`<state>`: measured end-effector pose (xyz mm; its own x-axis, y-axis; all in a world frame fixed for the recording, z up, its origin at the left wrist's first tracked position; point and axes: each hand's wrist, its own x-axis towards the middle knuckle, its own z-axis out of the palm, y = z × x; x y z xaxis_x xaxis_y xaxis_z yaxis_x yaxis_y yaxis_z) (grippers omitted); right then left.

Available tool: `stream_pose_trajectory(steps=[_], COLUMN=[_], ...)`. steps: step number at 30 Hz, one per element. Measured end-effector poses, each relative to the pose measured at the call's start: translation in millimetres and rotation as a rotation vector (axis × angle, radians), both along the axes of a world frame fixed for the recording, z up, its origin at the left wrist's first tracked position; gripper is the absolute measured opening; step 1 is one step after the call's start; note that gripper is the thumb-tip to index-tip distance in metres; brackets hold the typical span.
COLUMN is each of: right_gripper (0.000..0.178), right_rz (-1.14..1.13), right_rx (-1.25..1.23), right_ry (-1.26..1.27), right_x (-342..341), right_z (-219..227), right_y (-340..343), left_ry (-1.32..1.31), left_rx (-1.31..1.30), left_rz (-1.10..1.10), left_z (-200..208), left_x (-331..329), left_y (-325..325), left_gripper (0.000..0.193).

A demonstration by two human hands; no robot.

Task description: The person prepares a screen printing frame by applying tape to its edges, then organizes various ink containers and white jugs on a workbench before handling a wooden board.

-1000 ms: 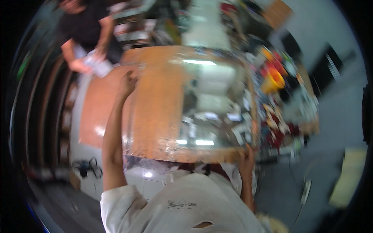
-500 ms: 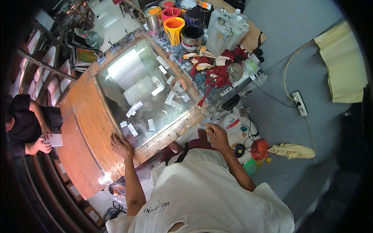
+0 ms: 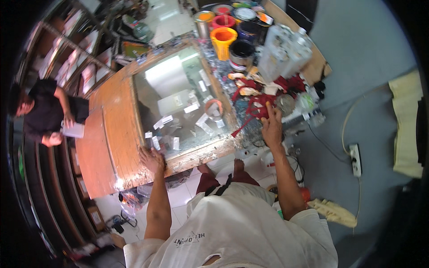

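Note:
My left hand (image 3: 152, 160) lies flat with its fingers spread on the near edge of the wooden table (image 3: 123, 156), beside the corner of a glass panel (image 3: 178, 105). Small white paper pieces (image 3: 166, 120) and a roll of tape (image 3: 214, 109) lie on the glass. Over on the right, my right hand (image 3: 272, 127) reaches out with extended fingers, its tips at the dark red rags (image 3: 258, 107). A round clear container (image 3: 284, 104) stands right by those fingertips. I see nothing held in either hand; the right one is slightly blurred.
Paint cans (image 3: 241, 54) and a dripping yellow tub (image 3: 223, 42) stand at the far right, next to translucent jugs (image 3: 286, 53). On the left, another person (image 3: 53, 111) holds a pale flat item (image 3: 73, 130) by the table. A power strip (image 3: 355, 160) with cables lies at right.
My right hand has moved forward from near my waist to the red rags, its fingers stretching out. My left hand stays on the table edge. The whole view has shifted.

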<state>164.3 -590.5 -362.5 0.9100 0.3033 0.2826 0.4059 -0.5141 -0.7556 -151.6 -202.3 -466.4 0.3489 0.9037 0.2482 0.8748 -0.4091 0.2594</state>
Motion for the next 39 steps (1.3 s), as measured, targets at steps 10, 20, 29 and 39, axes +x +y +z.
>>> stream_pose_trajectory(steps=[10, 20, 29, 39], right_gripper=[0.016, 0.019, 0.041, 0.043], right_rz=[0.035, -0.154, -0.162, 0.082], right_rx=[-0.134, -0.462, -0.204, -0.251], right_ry=[0.17, 0.007, 0.077, -0.093], right_x=[73.2, 74.9, 17.8, -59.5], right_z=[-80.6, -95.1, -58.6, 10.5], right_y=[-2.9, -13.2, 37.3, 137.0], left_ry=[-0.073, -0.064, -0.235, -0.241], left_rx=[-0.009, -0.164, -0.059, -0.158], left_rz=[0.029, -0.02, -0.172, -0.148], left_z=[20.8, 28.6, -0.9, 26.0], left_x=[4.9, -2.3, -23.0, -20.3], left_y=[-5.8, -3.7, 6.2, 28.8], left_gripper=[0.063, 0.063, 0.06, 0.046])
